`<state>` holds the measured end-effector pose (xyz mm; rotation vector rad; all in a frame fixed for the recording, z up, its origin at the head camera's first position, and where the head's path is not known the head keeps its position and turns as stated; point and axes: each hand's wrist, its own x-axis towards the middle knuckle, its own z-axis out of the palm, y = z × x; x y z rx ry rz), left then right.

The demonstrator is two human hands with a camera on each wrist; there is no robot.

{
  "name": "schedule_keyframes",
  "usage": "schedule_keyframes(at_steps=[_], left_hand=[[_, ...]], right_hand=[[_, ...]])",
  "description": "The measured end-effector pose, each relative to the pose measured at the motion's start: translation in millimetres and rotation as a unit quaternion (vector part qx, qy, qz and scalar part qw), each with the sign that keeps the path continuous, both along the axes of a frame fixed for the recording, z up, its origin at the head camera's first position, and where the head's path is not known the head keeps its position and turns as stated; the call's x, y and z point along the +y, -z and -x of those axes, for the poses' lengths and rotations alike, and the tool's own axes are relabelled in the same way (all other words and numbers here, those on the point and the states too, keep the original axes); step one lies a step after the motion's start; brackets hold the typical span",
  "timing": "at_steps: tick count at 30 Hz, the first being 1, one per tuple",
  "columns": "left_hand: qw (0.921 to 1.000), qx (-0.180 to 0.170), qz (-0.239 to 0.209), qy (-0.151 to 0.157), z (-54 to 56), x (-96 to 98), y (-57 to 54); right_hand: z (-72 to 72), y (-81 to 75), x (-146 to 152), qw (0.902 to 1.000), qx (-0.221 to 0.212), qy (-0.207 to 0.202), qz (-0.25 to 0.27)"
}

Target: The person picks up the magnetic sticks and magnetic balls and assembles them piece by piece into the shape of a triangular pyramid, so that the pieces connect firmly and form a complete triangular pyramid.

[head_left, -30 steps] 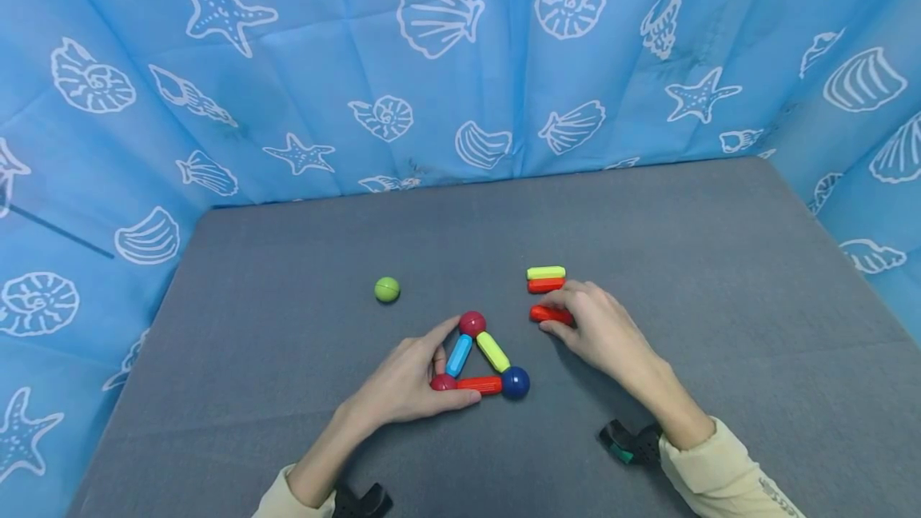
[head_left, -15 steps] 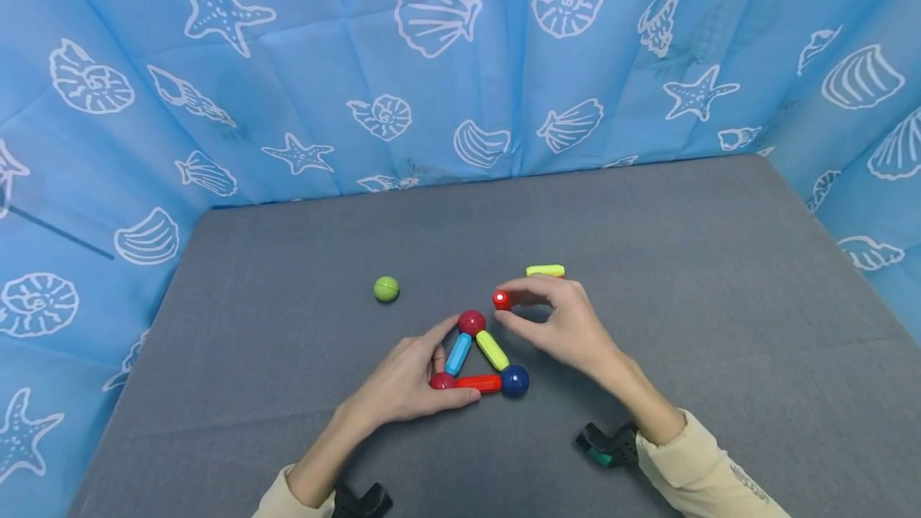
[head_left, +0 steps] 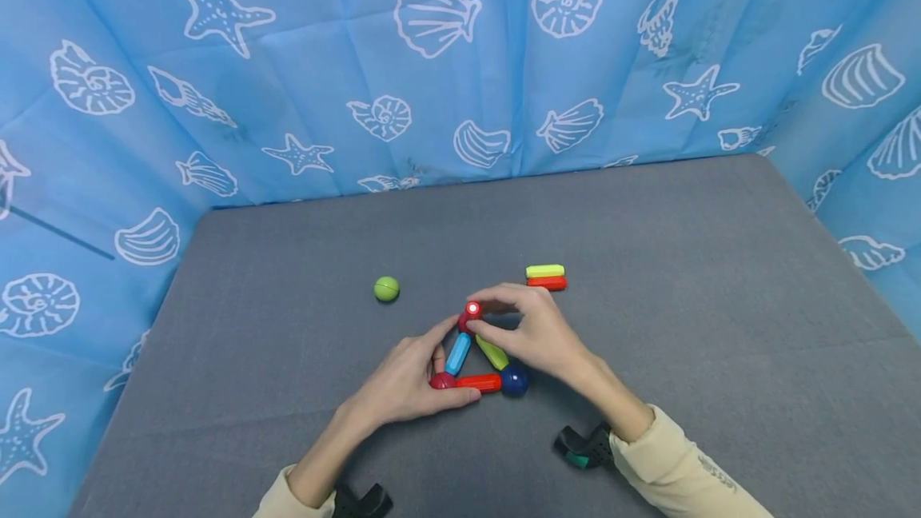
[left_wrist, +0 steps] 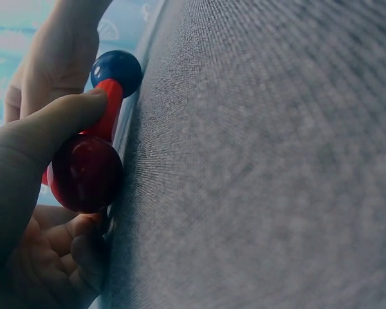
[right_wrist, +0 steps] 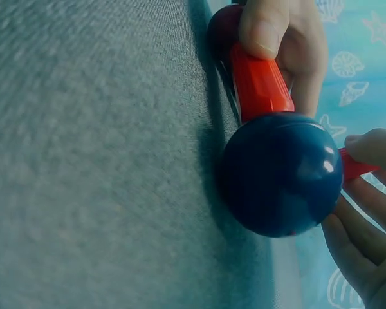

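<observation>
A flat triangle of magnetic rods and balls lies on the grey table: a blue rod (head_left: 457,355), a yellow-green rod (head_left: 492,352) and a red rod (head_left: 484,383) join two dark red balls and a navy ball (head_left: 514,380). My left hand (head_left: 403,382) grips its left side, thumb along the red rod and index fingertip at the far red ball. Between thumb and index finger, my right hand (head_left: 540,334) pinches another red magnetic rod (head_left: 472,308), standing upright right at the far ball. In the right wrist view, the navy ball (right_wrist: 280,174) partly hides that pinch.
A light green ball (head_left: 386,288) lies to the left, beyond the triangle. Behind the right hand, a loose yellow-green rod (head_left: 544,271) and a loose red rod (head_left: 547,283) lie side by side. A blue shell-patterned curtain (head_left: 439,86) hangs along the table's back edge.
My right hand has picked up one red rod from beside the loose pair, carried it left, and turned it upright over the far red ball. The left hand stays put.
</observation>
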<state>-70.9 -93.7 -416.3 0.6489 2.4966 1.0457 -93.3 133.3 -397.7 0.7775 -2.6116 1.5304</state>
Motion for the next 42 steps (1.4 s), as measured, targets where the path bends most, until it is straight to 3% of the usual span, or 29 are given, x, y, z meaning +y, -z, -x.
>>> schedule_keyframes(at_steps=[15,42], left_hand=[[0.9997,0.006,0.007,-0.023,1.9,1.4,-0.9],[0.9996,0.001,0.014,-0.025,1.6,2.6,-0.8]], right_hand=[[-2.1,-0.3,-1.7,0.9993,-0.036,0.006,-0.007],[-1.8,2.4,-4.2,0.9996,-0.027,0.003,0.004]])
